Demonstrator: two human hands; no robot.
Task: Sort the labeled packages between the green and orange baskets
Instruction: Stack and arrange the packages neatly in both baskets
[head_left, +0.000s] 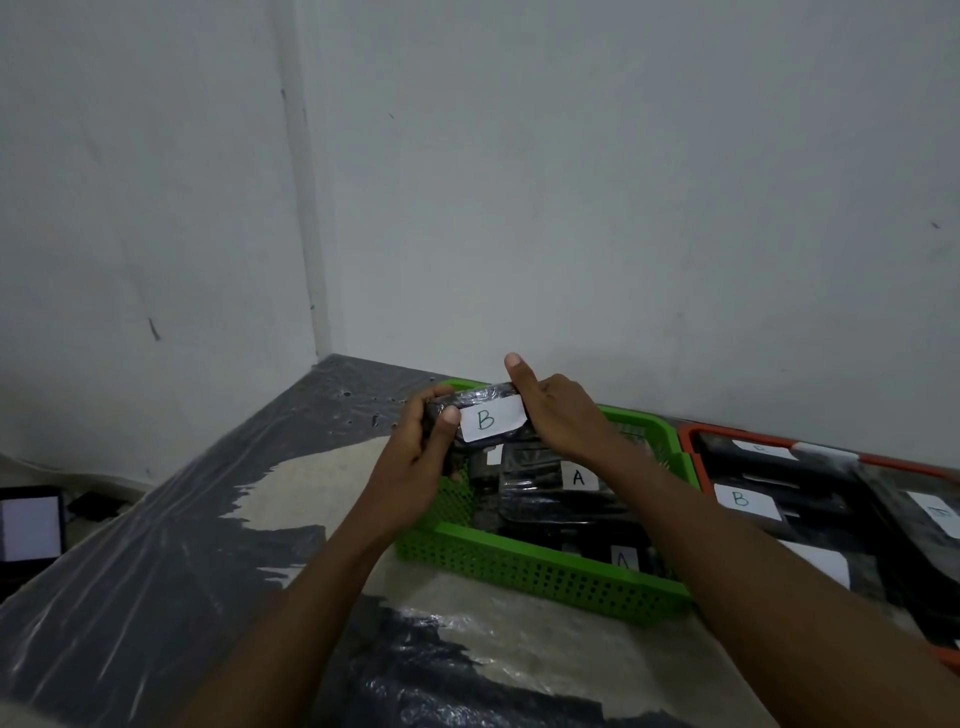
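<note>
While both hands grip it, a black plastic-wrapped package marked B (485, 419) is held above the far-left corner of the green basket (540, 569), its white label with the handwritten letter turned toward the camera. The left hand (423, 449) clasps the package's left end, thumb pressed on the front face just beside the label and the other fingers curled around the back. The right hand (563, 415) closes over the right end, its index finger (517, 371) raised and extended above the top edge while the remaining fingers wrap the package from behind.

The green basket stands on the tabletop (171, 561), which is covered by wrinkled clear plastic sheeting over a dark and beige patterned surface. Inside it lie further black wrapped packages, one labeled A (578, 477) near the middle and another A label (625, 558) partly visible against the near wall. The orange basket (696, 457) sits just beside the green one toward the right edge of the tabletop, their walls nearly touching; it holds black packages including one labeled B (742, 500), while other labels there are too cut off or blurred to read.

A dark device with a lit white screen (31, 527) rests beyond the tabletop's left edge. Plain white walls (571, 182) meet at the far-left corner.
</note>
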